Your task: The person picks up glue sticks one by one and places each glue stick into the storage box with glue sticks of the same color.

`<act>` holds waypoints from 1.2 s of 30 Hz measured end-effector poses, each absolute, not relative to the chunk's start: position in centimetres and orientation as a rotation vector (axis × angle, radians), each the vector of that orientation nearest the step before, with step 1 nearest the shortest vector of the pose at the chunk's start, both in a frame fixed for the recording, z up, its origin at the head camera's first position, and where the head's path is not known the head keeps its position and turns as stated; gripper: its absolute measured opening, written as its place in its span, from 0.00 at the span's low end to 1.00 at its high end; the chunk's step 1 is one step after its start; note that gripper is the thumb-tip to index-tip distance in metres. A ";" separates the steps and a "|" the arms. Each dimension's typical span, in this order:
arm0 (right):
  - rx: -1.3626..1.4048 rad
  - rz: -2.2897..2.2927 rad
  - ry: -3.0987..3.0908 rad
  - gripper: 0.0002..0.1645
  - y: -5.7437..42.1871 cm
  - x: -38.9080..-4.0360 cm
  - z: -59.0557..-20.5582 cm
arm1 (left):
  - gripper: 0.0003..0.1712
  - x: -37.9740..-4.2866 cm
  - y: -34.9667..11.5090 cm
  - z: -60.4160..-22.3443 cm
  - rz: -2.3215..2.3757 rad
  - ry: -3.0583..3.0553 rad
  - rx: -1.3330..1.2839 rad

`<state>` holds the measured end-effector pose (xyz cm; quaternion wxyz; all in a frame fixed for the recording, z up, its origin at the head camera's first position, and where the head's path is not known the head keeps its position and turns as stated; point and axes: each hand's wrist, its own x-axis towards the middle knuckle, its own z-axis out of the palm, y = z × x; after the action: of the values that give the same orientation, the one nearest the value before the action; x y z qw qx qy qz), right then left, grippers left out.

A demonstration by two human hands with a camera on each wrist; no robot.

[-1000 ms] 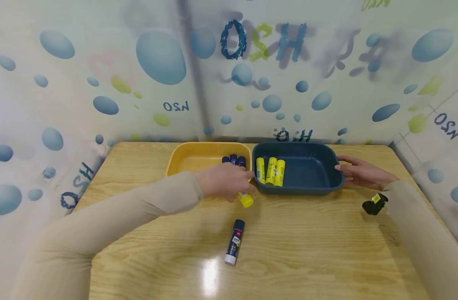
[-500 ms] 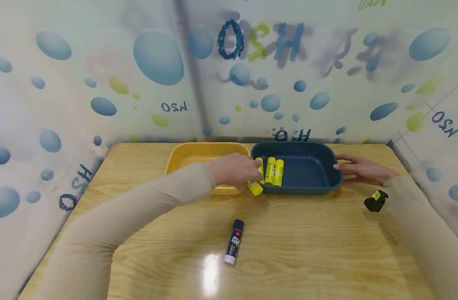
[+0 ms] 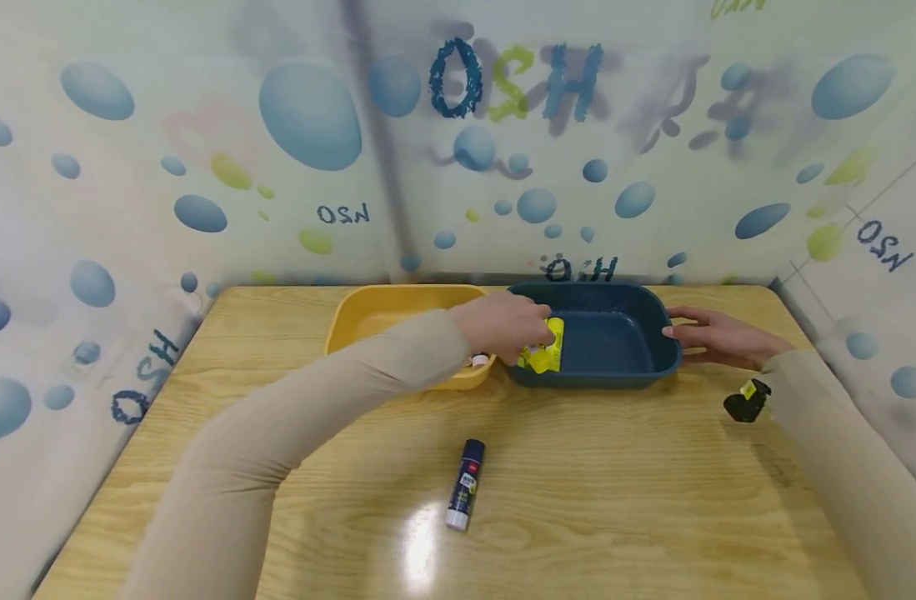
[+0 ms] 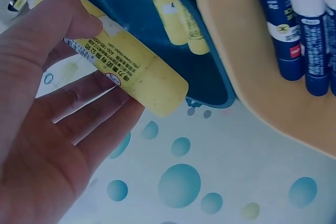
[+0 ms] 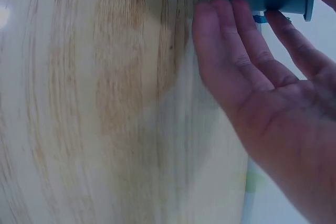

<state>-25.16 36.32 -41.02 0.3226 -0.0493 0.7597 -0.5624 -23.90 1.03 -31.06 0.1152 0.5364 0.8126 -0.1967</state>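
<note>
My left hand [image 3: 503,325] pinches a yellow glue stick [image 4: 142,72] between thumb and fingers, over the left end of a dark blue bin [image 3: 593,381]. Other yellow glue sticks [image 4: 172,17] lie in that bin below, partly covered by the hand in the head view. At the bin's right end rests my right hand [image 3: 723,337]; its extended fingers [image 5: 254,45] touch the outer wall and its thumb is by the rim. To the left, a yellow bin [image 3: 343,321] holds several navy glue sticks [image 4: 315,51] with white ends, mostly hidden behind the left arm in the head view.
A single navy glue stick [image 3: 466,485] lies on the wooden table [image 3: 615,483] in front of the bins. A black piece [image 3: 748,402] with a yellow label sits by the right sleeve. Behind the table hangs a patterned cloth [image 3: 412,167] with blue spots.
My left hand has carried the yellow glue stick rightward, from the yellow bin's right end to over the blue bin. The right hand stays at the blue bin's end.
</note>
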 end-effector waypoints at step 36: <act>-0.041 -1.630 1.901 0.39 36.2 -25.2 -42.0 | 0.23 -26.6 7.2 -32.6 -0.377 2.428 1.473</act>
<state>-25.16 36.18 -41.96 0.3130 -0.0156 0.7209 -0.6181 -26.65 7.22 -32.63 0.1382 0.5092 0.8395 -0.1302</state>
